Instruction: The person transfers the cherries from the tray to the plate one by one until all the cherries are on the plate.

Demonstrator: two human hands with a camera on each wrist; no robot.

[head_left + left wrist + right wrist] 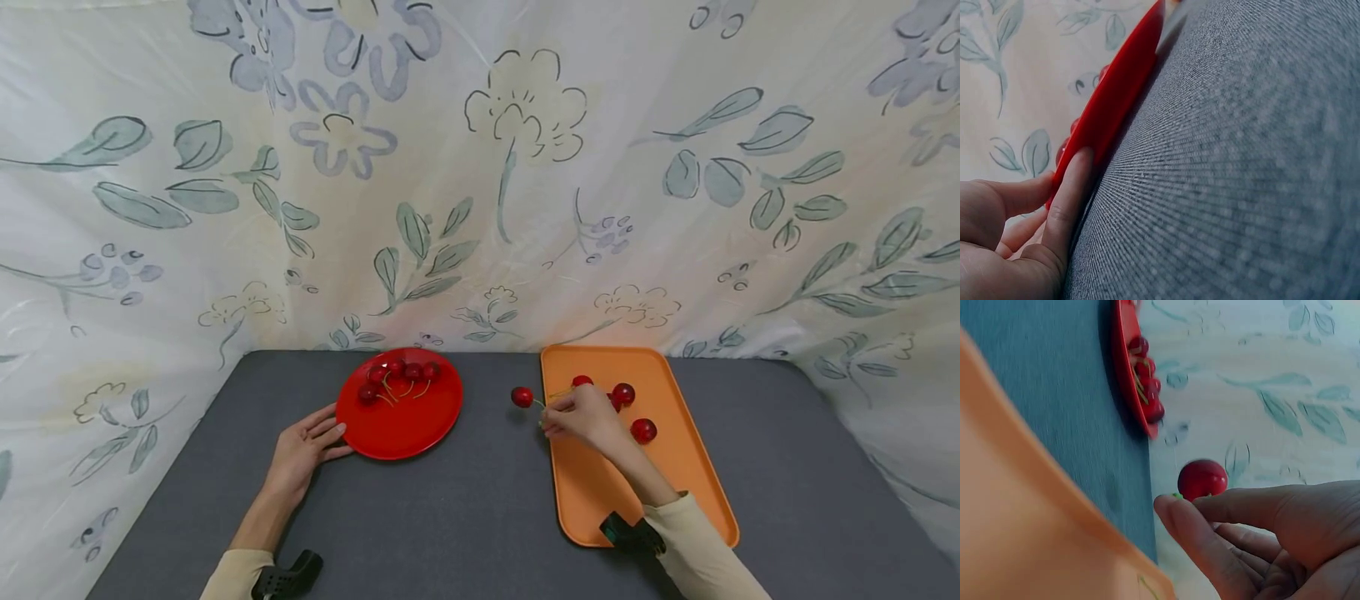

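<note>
Ten-plus cherries (522, 397); one plate (401, 429); one tray (592, 492)

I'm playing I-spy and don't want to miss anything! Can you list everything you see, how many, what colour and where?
Round plate: one, red, left of the tray
Cherries on the plate: at least five, dark red, towards its far side
Tray: one, orange, right of the plate
Cherries in the tray: at least four, red, some partly hidden
Held cherry: one, red, between plate and tray
Tabletop: one, dark grey, underneath
Floral cloth: one, pale with leaves and flowers, behind
Wrist devices: two, black, one per wrist
Sleeves: two, cream, on the forearms
Left hand: one, gripping the plate's rim
Right hand: one, pinching the held cherry's stem
</note>
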